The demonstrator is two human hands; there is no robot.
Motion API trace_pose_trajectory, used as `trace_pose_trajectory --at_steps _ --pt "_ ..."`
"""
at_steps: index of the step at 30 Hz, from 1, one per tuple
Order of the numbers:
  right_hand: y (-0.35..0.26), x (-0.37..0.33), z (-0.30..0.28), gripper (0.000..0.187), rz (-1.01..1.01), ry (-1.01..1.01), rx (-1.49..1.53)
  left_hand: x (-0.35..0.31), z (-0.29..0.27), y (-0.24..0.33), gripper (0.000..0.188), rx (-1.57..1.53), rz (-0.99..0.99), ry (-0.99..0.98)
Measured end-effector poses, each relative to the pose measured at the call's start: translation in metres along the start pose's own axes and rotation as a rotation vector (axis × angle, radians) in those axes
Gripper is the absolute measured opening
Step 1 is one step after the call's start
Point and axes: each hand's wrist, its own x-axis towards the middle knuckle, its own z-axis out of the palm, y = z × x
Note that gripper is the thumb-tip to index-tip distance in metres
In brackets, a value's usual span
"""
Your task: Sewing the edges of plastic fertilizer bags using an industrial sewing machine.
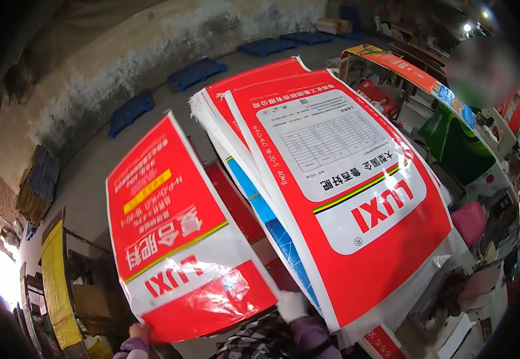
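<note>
A flat red and white printed sack lies in front of me on the left, tilted, its glossy near end toward my body. My left hand is closed on its near left corner. At the near right corner, my right hand, in a white glove, is closed on the sack's edge. To the right rises a stack of similar flat sacks, the top sack showing a white panel with a printed table. A blue-printed layer shows along the stack's left side.
Blue pallets lie on the floor along the stained wall. A yellow-covered frame stands at the left. On the right are a bench with a colourful cover, a pink bundle and a person at the far end.
</note>
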Motion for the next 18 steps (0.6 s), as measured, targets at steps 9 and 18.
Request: trace_pose_trajectory --at_steps 9,18 --pt "0.091 0.003 0.049 0.031 0.557 0.144 0.883 -0.008 0.083 0.069 0.054 -0.026 -0.012 -0.099" --pt "0.061 -0.106 -0.009 0.032 0.397 0.101 0.687 -0.020 0.102 0.125 0.054 -0.009 0.047 -0.115"
